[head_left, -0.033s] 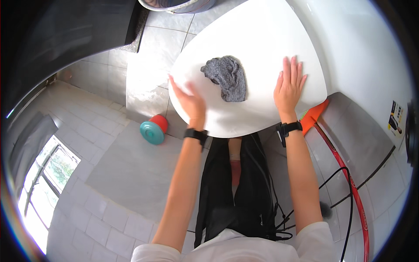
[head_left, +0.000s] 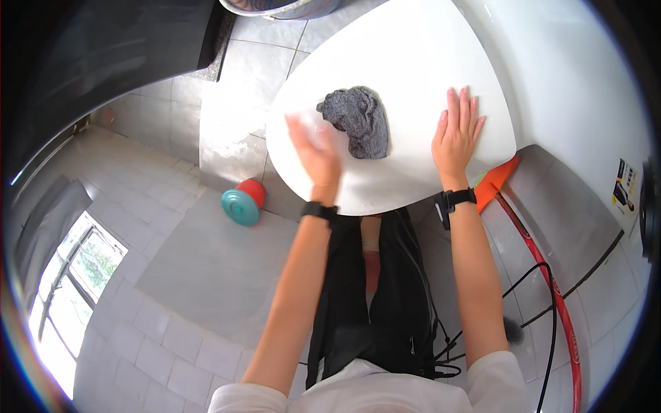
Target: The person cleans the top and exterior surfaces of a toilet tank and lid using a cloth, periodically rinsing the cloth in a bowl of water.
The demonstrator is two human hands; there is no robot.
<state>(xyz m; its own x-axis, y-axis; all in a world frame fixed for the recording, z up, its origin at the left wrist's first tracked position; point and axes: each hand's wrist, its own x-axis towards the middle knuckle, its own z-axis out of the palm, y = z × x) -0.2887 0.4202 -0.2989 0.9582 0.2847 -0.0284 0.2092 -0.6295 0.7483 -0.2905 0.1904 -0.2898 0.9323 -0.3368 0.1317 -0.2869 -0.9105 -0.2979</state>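
Observation:
A crumpled dark grey cloth (head_left: 368, 127) lies on a white table top (head_left: 413, 51) with rounded corners. My left hand (head_left: 317, 151) is just left of the cloth, over the table's left part, apart from the cloth and holding nothing. Motion smears its outline, but the fingers look stretched out. To the right of the cloth, my right hand (head_left: 458, 134) rests flat on the table near its right edge, fingers extended and empty. Both wrists wear black bands.
A red and teal plastic item (head_left: 242, 205) lies on the floor at left. Right of my legs are an orange broom head (head_left: 492, 180), its red handle (head_left: 544, 265) and black cables (head_left: 551, 337). A bucket (head_left: 286, 9) stands beyond the table, a white wall (head_left: 571, 89) at right.
My left hand has swung right, from the table's left edge toward the cloth. The right hand and the cloth look the same.

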